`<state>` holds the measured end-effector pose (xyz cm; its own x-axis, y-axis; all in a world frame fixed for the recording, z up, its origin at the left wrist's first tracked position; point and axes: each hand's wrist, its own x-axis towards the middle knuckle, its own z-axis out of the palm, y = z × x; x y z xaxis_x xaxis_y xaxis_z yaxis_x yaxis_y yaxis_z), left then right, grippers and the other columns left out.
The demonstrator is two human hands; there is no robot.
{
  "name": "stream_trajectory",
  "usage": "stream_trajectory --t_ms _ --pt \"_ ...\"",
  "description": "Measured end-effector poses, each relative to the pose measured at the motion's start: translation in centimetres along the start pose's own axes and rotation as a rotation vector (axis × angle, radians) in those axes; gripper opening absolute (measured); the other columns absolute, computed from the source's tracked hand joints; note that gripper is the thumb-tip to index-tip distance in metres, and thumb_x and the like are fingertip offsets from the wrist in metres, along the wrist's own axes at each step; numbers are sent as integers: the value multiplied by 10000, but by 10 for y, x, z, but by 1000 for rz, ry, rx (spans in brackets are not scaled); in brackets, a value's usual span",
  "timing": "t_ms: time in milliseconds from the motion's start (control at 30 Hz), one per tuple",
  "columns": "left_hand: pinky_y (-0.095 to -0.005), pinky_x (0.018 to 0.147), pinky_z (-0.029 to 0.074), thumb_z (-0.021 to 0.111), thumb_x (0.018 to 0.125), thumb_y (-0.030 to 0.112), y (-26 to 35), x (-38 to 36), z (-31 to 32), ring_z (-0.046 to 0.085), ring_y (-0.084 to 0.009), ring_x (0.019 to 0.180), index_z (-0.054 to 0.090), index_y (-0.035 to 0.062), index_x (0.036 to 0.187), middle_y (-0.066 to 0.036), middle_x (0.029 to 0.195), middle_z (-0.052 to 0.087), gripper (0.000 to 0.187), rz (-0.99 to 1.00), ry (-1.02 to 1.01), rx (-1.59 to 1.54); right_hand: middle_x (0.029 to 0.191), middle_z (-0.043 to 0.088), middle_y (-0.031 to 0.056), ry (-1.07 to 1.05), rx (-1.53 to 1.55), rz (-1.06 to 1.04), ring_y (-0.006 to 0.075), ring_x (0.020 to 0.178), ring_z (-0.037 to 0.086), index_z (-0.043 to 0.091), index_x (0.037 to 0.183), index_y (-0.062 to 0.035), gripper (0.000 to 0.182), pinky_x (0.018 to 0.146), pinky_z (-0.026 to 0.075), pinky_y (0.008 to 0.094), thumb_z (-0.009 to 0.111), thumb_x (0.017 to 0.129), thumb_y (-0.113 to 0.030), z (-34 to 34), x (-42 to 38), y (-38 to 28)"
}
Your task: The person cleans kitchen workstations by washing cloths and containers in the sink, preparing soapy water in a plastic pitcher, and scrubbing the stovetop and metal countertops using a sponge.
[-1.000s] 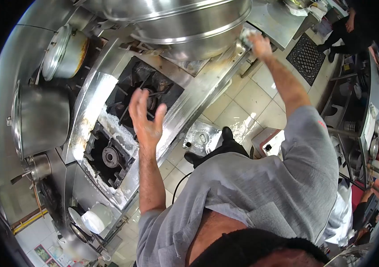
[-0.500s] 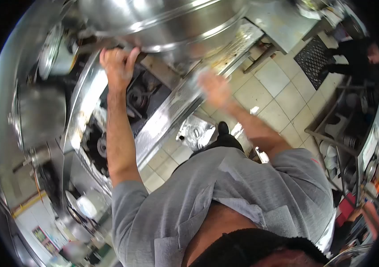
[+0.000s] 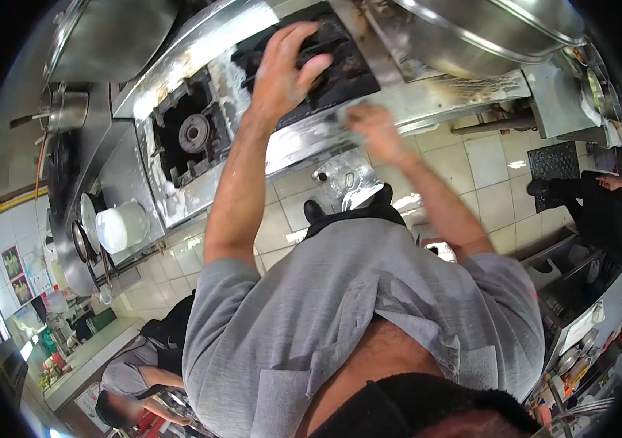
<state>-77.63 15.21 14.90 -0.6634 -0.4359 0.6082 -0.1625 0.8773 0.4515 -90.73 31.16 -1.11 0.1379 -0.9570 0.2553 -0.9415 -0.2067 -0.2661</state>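
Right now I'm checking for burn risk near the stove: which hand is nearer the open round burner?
Left. The left hand rests on the black grate beside the round burner; the right hand is farther off, at the stove's steel front edge.

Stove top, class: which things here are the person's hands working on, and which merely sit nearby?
In hand:
left hand on the burner grate
right hand on the stove's front edge

Lying about:
big steel pot
white container
floor mat

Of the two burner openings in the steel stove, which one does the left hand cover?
The left hand covers the right burner opening, beside the big pot; the left burner opening lies bare, its round burner showing.
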Motion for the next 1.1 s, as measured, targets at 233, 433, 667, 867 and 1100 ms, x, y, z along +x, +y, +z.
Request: stream_trajectory --t_ms 233,433,667,867,1100 --pt "-336 842 440 625 830 175 -90 -251 -135 552 -241 945 552 -20 1057 -140 1030 560 308 -562 301 105 1168 511 -2 182 -27 298 236 1102 443 603 1078 -174 492 927 370 392 607 609 -25 2 -14 -11" --pt "-334 793 444 577 863 191 -121 -359 -196 540 -233 885 557 -22 1034 -135 979 551 274 -592 301 184 1154 525 -23 155 111 40 219 1081 445 613 1056 -168 502 877 364 360 605 571 -38 84 93 -180" --pt "-322 687 416 581 849 175 -141 -391 -222 489 -204 753 557 -11 1023 -111 885 531 256 -527 238 252 1197 508 -42 226 -129 228 192 1077 446 582 1106 -213 538 872 335 403 627 587 -81 86 91 -157" --pt "-312 642 422 580 861 161 -150 -385 -210 491 -206 765 552 -31 1035 -128 880 515 260 -485 213 134 1233 484 -28 291 -126 365 192 1133 420 561 1142 -210 593 930 323 387 660 570 -86 82 91 -162" --pt "-320 683 455 562 879 178 -159 -379 -207 523 -218 797 517 -45 1067 -146 947 491 295 -572 138 3 1214 496 -17 277 -130 333 192 1131 427 565 1141 -207 599 929 322 391 677 563 -96 83 91 -163"
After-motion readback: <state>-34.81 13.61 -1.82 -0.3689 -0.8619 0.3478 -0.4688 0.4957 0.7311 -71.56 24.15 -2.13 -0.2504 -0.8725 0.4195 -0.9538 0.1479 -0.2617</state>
